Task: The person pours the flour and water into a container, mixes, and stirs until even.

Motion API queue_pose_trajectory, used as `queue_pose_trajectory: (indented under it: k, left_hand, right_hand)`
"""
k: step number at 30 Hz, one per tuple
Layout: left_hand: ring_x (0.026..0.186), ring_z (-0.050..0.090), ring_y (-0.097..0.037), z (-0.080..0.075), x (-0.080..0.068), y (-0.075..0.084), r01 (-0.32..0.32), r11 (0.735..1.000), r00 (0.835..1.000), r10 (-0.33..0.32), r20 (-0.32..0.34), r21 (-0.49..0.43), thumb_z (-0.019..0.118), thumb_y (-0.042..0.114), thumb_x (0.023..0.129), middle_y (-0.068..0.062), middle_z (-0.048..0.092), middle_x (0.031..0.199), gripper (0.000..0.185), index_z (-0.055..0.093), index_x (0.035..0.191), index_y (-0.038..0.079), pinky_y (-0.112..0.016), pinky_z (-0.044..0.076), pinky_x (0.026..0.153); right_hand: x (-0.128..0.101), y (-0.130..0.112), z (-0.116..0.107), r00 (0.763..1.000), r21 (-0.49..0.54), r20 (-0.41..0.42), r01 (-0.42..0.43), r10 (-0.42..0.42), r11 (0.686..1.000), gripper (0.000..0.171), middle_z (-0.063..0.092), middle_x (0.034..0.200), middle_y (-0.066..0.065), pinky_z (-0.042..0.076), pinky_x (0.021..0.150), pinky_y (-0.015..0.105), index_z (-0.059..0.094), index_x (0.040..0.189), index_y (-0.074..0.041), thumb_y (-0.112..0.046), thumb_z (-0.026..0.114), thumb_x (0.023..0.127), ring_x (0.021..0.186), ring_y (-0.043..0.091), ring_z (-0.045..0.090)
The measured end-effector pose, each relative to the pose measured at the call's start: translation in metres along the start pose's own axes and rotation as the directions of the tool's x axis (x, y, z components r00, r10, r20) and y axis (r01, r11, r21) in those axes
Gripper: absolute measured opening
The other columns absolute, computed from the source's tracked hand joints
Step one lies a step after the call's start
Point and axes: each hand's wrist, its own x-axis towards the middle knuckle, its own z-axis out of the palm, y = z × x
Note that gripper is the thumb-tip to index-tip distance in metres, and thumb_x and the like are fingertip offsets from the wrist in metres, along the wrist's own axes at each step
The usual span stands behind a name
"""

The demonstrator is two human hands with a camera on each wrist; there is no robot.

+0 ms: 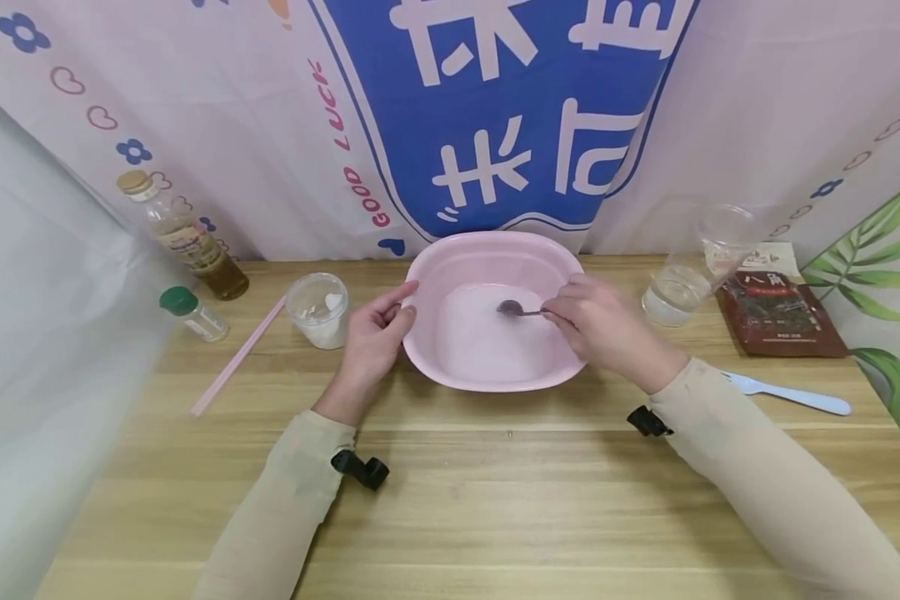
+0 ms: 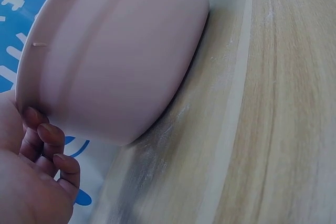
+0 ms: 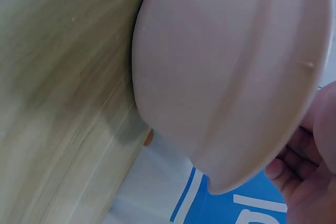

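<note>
A pink plastic basin [image 1: 495, 387] stands on the table near the backdrop, with white powder [image 1: 480, 337] spread over its bottom. My left hand [image 1: 375, 343] grips the basin's left rim; in the left wrist view its curled fingers [image 2: 51, 135] sit under that rim. Over the right side of the basin, my right hand [image 1: 600, 321] holds a small dark spoon [image 1: 508, 307] by its handle. The spoon's bowl is above the powder, toward the middle. In the right wrist view the basin's outer wall [image 3: 210, 66] hides the spoon, and only part of the hand shows.
At left stand an oil bottle [image 1: 198, 250], a green-capped shaker [image 1: 195, 315], pink chopsticks [image 1: 238, 358] and a clear jar [image 1: 317, 312] of white powder. At right are a clear cup [image 1: 671, 296] with liquid, a star anise packet [image 1: 780, 312] and a light blue plastic utensil [image 1: 795, 393].
</note>
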Motion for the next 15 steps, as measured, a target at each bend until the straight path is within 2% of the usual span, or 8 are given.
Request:
queue_pose_trajectory:
  k: [5, 11, 15]
  left_hand:
    - [0.06, 0.049, -0.006, 0.001, 0.0, 0.002, -0.001, 1.0, 1.0, 0.001, 0.002, -0.003, 0.064, 0.004, 0.102, 0.004, 0.058, 0.07, 0.039, 0.07, 0.141, 0.001, -0.017, 0.041, 0.052]
    - [0.061, 0.05, -0.006, 0.001, -0.001, 0.002, -0.002, 1.0, 1.0, 0.002, 0.003, -0.013, 0.064, 0.004, 0.102, 0.005, 0.058, 0.069, 0.039, 0.07, 0.141, 0.0, -0.017, 0.041, 0.052]
    - [0.06, 0.05, -0.006, 0.001, -0.001, 0.001, 0.003, 1.0, 1.0, -0.003, 0.001, -0.018, 0.064, 0.004, 0.102, 0.005, 0.057, 0.069, 0.039, 0.069, 0.141, 0.0, -0.017, 0.042, 0.052]
  right_hand:
    - [-0.01, -0.005, -0.007, 1.0, 0.023, -0.003, 0.03, -0.03, 0.999, 0.008, 0.079, 0.089, 0.011, 0.058, 0.069, 0.041, 0.083, 0.098, 0.0, 0.003, 0.078, 0.092, 0.081, 0.026, 0.064]
    - [-0.022, -0.011, -0.015, 0.995, 0.094, -0.014, 0.102, -0.101, 0.99, 0.011, 0.077, 0.087, 0.007, 0.061, 0.073, 0.039, 0.083, 0.096, -0.002, 0.005, 0.083, 0.087, 0.083, 0.021, 0.068]
    - [-0.023, -0.015, -0.015, 0.995, 0.125, -0.007, 0.099, -0.099, 0.987, 0.012, 0.077, 0.089, 0.006, 0.062, 0.075, 0.038, 0.083, 0.098, -0.002, 0.004, 0.083, 0.088, 0.085, 0.019, 0.068]
